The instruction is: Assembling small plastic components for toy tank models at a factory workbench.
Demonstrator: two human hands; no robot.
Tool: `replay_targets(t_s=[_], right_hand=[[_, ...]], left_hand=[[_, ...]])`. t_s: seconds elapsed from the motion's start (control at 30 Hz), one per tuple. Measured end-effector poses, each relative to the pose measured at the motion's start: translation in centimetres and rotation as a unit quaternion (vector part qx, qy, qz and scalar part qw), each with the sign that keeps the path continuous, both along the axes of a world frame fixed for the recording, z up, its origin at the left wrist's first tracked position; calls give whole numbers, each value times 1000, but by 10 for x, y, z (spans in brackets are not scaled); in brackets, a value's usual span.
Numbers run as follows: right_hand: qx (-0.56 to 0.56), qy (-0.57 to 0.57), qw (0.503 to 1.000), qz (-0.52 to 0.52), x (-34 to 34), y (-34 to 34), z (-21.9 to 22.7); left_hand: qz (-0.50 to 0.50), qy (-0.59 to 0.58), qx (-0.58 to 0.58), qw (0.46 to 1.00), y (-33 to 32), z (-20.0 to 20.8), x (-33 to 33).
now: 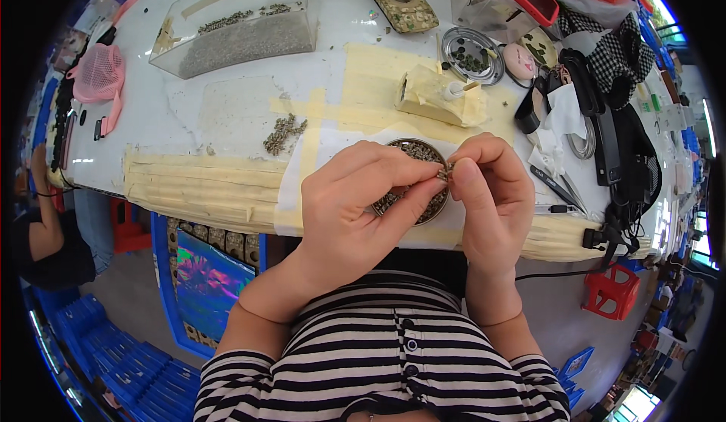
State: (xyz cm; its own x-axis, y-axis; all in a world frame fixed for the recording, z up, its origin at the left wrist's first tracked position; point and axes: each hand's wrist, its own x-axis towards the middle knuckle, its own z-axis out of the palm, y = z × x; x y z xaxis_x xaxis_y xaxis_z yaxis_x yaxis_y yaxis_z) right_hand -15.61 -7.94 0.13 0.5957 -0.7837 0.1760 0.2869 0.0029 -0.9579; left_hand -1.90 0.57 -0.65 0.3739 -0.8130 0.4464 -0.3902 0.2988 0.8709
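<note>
Both my hands meet above a round dish filled with small grey-brown parts. My left hand pinches thumb against forefinger, and a tiny part shows at its fingertips. My right hand is pinched too, its tips touching the same spot; the part is too small to name. A loose heap of similar small parts lies on the table left of my hands. Beyond the dish sits a tape-covered block with a white round piece on top.
A clear bin of small parts stands at the back left, near a pink mesh sieve. At the back are a camouflage-patterned tank hull and a metal dish of dark green bits. Tweezers lie right; a blue crate stands below left.
</note>
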Motion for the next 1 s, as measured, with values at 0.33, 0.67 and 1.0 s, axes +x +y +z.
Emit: replay_targets(t_s=[0.33,0.67,1.0], right_hand=[[81,-43,995,43,0,4,-1],[79,-9,996,47,-3,1,1],[60,30,997,49,-5,-1,1]], left_hand=[[56,-120,-106,986,-2,1,2],[54,-130,-94,986,-2,2,2],[9,-76,-42,996,1,4,7]])
